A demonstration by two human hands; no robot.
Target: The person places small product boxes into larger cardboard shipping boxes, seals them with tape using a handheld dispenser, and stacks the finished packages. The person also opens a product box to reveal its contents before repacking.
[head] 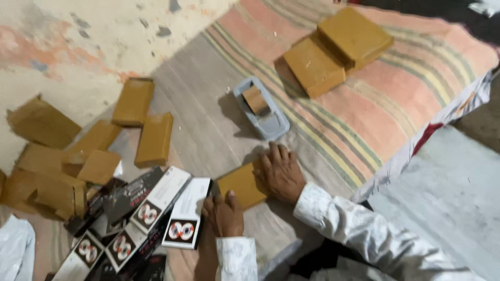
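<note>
Two hands on one item: I see the left hand [224, 213] with fingers curled against the near left corner of a flat brown-wrapped packet [240, 184], and the right hand [280, 174] spread flat, palm down, pressing on the packet's right edge. The packet lies on a striped blanket [364, 109] spread over the floor, near the middle of the view and close to me. Both sleeves [359, 229] are white with a fine print. Just beyond the right hand sits a grey tape dispenser [260, 108] holding a roll of brown tape [255, 99]. Farther off and to the right, two larger brown-wrapped parcels [336, 49] lie touching on the blanket, one partly overlapping the other. To the left, two slim brown-wrapped packets [143, 119] lie at the blanket's edge, with a loose heap of brown wrapped pieces and torn cardboard [57, 161] beyond them on the bare, patchy floor [78, 41]. Near left, just beside the left hand, several black and white printed cartons [151, 208] lie overlapping. A piece of white cloth [14, 247] shows at the near left corner.
</note>
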